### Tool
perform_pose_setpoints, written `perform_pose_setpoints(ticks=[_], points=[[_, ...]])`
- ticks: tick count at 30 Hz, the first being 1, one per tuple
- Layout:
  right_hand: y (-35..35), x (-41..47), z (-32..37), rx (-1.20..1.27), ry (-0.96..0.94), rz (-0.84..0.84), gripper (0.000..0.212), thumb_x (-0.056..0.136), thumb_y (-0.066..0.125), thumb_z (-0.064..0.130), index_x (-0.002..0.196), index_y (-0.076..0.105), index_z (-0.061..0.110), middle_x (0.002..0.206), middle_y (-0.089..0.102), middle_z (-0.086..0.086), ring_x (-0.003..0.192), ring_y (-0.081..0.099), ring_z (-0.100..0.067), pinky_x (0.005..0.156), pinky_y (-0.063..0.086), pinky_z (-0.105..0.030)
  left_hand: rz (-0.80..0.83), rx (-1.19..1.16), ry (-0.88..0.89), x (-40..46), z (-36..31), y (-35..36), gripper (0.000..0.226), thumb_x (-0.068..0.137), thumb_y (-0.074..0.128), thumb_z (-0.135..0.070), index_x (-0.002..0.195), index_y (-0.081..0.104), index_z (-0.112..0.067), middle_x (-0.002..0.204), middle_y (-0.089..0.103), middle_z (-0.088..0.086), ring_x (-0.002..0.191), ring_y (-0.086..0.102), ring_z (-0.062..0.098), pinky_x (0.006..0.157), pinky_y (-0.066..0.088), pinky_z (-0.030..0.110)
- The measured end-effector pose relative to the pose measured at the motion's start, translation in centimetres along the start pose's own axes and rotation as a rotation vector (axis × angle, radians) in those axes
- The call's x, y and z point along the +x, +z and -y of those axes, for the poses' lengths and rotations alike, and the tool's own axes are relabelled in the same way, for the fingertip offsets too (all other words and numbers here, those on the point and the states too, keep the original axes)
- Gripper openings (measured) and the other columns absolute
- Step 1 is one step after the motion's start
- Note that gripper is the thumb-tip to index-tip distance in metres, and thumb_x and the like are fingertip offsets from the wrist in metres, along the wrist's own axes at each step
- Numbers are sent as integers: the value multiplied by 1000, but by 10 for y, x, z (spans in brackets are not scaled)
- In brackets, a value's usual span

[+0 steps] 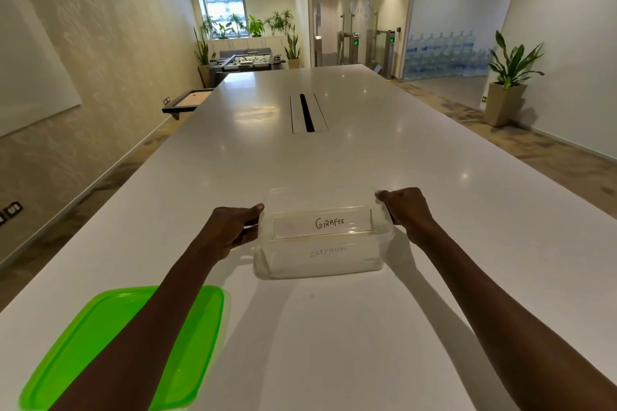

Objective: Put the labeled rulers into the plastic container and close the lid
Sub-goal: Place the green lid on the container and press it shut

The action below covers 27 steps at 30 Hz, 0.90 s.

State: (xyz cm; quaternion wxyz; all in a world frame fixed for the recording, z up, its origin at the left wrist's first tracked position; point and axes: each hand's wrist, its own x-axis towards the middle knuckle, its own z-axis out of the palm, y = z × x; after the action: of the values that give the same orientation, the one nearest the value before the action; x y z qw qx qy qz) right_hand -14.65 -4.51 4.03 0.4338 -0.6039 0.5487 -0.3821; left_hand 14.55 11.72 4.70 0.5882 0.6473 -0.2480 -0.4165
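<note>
We hold the clear rectangular plastic container (322, 243) at both short ends on the long white tabletop (334, 150).

Our left hand (230, 227) and right hand (405, 207) each curl a grip around its rim. Inside lean the white labeled rulers (322, 223), one reading "GIRAFEE". The flat green plastic lid (100, 344) lies off, by the tabletop's near left corner.

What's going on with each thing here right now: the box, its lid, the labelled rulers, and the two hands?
Plastic container: open, upright on the table, held at both ends.
Green lid: off, lying flat on the table beside the container, partly under the left forearm.
Ruler labelled GIRAFEE: inside the container, on edge.
Second ruler: inside, label too faint to read.
Left hand: gripping the container's left end.
Right hand: gripping its right end.
</note>
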Motion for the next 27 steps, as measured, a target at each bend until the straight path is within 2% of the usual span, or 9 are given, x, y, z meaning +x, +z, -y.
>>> perform_pose_setpoints(ticks=[3,6,7,8,10,13,17,22,27], points=[[-3,-2,0,-22,6,17,46,82,70,34,69,63,-10,53,47,-6,49,44,-21,56,43,-30,-4,18,1,-2,0,-4,27,79,76,-26,89,73,0,81,71,10,61,64,15,57,57,22],[-3,-7,9,-167,-47,9,49,85,66,44,52,53,10,52,51,-3,55,51,-25,57,40,-28,-13,47,21,-6,0,-15,34,82,72,-33,90,73,-1,76,67,6,62,61,15,56,56,23],[-2,-8,14,-268,-92,-19,43,87,64,47,62,62,11,65,62,-8,70,60,-29,66,45,-32,-28,68,35,-7,0,-21,35,82,71,-35,92,73,-1,77,66,6,64,61,16,57,56,24],[-1,-10,20,-385,-155,-65,41,89,61,48,84,71,8,87,70,-12,91,64,-32,80,47,-35,-51,97,52,-8,1,-28,35,83,71,-35,93,72,-1,78,67,6,65,61,17,59,57,25],[5,-17,37,-544,-303,-164,52,91,57,48,118,65,5,115,67,-19,115,58,-34,98,43,-38,-120,168,92,-10,2,-45,32,83,71,-31,97,72,-2,84,68,10,67,61,18,63,58,27],[23,-35,68,-535,-488,-207,46,90,58,44,119,65,9,114,65,-19,112,56,-34,96,43,-37,-221,271,143,-14,4,-74,27,84,72,-22,101,71,-2,90,69,17,70,64,20,66,59,28],[61,-76,100,-415,-681,-147,30,89,65,32,109,71,11,107,68,-12,96,64,-25,87,51,-34,-357,433,223,-22,7,-115,23,83,71,-20,100,74,-4,84,70,18,75,64,25,76,57,40],[111,-128,116,-351,-824,107,14,87,67,22,93,77,14,90,73,-5,73,67,-15,74,56,-29,-502,696,280,-38,18,-166,23,78,76,-26,96,77,-12,94,75,7,87,64,16,82,44,26],[164,-155,101,-527,-724,378,18,84,68,27,89,76,12,91,75,-10,86,69,-27,74,49,-27,-553,886,169,-49,36,-208,36,75,78,-27,106,73,-9,107,71,17,102,65,31,90,46,35]])
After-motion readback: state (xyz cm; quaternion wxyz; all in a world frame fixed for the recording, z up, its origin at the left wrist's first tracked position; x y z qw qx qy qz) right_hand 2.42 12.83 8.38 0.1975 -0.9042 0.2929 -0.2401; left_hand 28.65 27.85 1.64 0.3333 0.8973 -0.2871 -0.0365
